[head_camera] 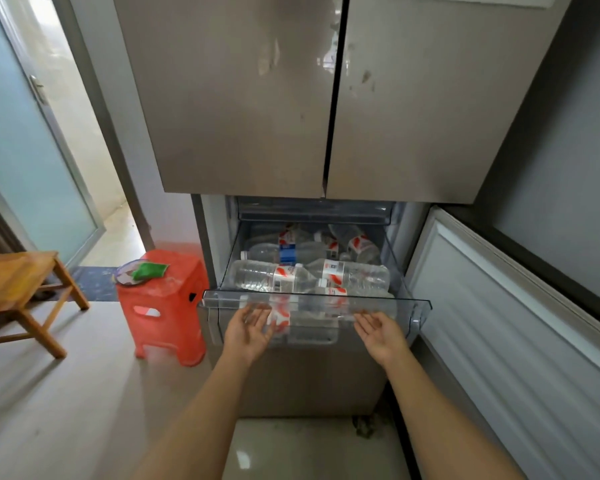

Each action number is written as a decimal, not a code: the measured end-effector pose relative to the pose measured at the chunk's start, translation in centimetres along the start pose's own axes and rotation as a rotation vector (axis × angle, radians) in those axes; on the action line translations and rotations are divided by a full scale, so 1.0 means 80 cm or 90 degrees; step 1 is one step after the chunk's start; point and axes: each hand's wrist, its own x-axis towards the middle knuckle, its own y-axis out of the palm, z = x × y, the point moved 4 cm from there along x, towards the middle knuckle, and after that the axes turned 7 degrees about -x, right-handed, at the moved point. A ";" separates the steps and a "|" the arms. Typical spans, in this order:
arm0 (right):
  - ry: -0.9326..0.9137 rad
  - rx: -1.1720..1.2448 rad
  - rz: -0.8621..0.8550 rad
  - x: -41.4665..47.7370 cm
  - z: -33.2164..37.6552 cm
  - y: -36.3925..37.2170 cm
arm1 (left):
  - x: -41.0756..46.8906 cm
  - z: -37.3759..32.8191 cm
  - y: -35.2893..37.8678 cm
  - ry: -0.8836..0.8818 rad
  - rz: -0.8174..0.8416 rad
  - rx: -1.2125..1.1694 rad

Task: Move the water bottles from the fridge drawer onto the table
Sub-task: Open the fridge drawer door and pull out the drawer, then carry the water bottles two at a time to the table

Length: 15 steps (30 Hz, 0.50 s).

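Note:
The clear plastic fridge drawer (395, 301) is pulled out below the two shut upper doors. Several clear water bottles lie on their sides in it; one with a red-and-white label (274, 276) lies near the front left, another (350, 274) beside it, and one with a blue label (284, 252) lies further back. My left hand (248, 329) is palm up under the drawer's front lip at the left, fingers straight. My right hand (378, 332) is palm up under the lip at the right, fingers relaxed. Neither hand holds a bottle.
A red plastic stool (167, 306) with a plate and a green cloth (149, 270) stands left of the fridge. A wooden table (11, 282) is at the far left. The lower fridge door (516, 323) hangs open on the right. A glass door and doorway lie behind.

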 end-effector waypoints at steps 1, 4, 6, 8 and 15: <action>0.001 0.007 -0.005 0.000 -0.003 -0.004 | -0.004 0.000 -0.001 0.003 0.003 -0.003; 0.013 0.019 -0.005 -0.006 -0.012 -0.018 | -0.014 0.006 -0.012 0.012 -0.001 -0.011; 0.017 0.024 -0.008 -0.007 -0.013 -0.027 | -0.019 0.011 -0.018 0.011 -0.001 -0.016; 0.017 0.025 -0.005 -0.005 -0.012 -0.032 | -0.023 0.017 -0.020 0.013 0.006 -0.021; 0.016 0.047 0.030 -0.001 -0.012 -0.035 | -0.016 0.018 -0.024 0.027 -0.004 -0.016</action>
